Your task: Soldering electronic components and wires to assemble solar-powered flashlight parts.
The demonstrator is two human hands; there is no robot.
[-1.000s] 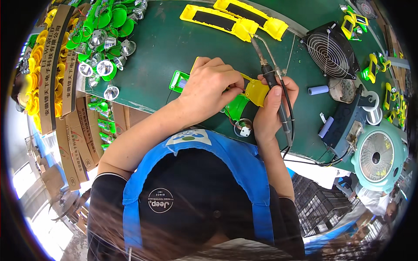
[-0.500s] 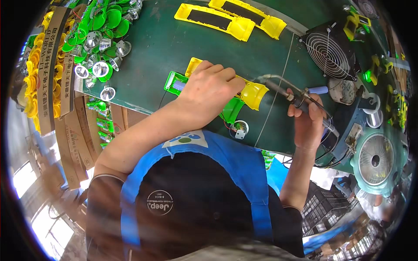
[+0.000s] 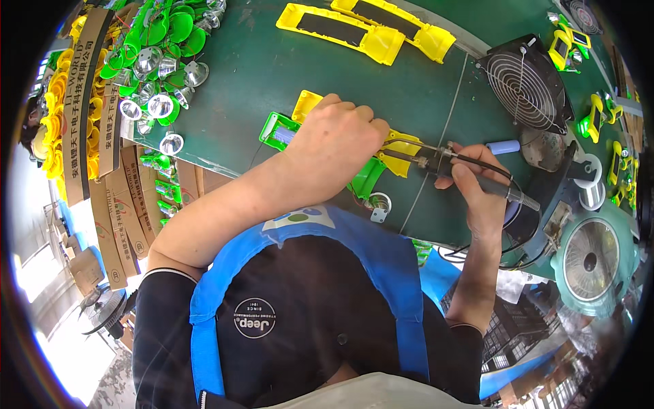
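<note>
My left hand [image 3: 344, 136] is closed over the middle of a yellow plastic casing half [image 3: 403, 153], its fingertips hidden under the knuckles. Beside that hand lies a green casing [image 3: 275, 128] with a bluish battery cell [image 3: 285, 134] in it. A green lamp head [image 3: 368, 178] pokes out below the hand, its silvery reflector [image 3: 379, 203] towards me. My right hand [image 3: 479, 191] grips a soldering iron [image 3: 446, 163] with a thin metal guide tube along it. The iron points left over the yellow casing, its end by my left fingers; the exact tip contact is hidden.
Two yellow casings with dark panels [image 3: 332, 27] lie at the far side. Green lamp heads with reflectors [image 3: 160, 105] pile up at left, beside cardboard boxes [image 3: 85, 102]. On the right are a black fan [image 3: 523, 85], a loose battery cell [image 3: 503, 146] and a greenish round fan [image 3: 589, 255].
My right hand has lowered the soldering iron and brought its end left to my left hand. The left hand keeps its place on the casing. The whole view has shifted slightly.
</note>
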